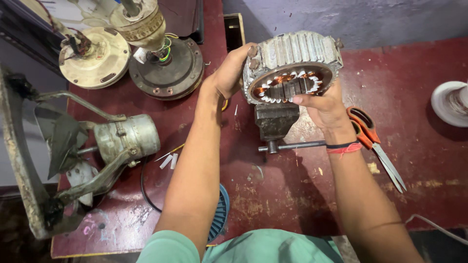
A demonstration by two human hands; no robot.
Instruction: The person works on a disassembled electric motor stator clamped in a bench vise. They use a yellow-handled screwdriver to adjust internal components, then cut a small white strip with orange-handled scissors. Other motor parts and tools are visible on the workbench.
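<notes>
- Far L: exhaust fan assy (pixel 97 146) w/ dark blades lies on its side on the maroon bench (pixel 429 185); grey motor can faces R.
- Back L: two dismantled ceiling-fan motors, cream one (pixel 95 58) and dark one (pixel 168 68), coloured wires showing on the latter.
- Small white strips (pixel 168 160) lie loose on bench nr L forearm.
- L hand (pixel 229 73) closed on L edge of stator (pixel 291 65), fingers curled over the finned rim.
- Stator is held up in air, tilted twd camera, directly above the bench vise (pixel 276 122); not touching it as far as I can tell. Copper windings + white slot liners visible in the bore.
- R hand (pixel 324 107) grips lower R rim, thumb on the front face.
- Judgement: keep both grips on the iron rim, off the copper; hold bore level to view, steady over vise.
- R: orange-handled scissors (pixel 375 141) flat on bench beside R wrist.
</notes>
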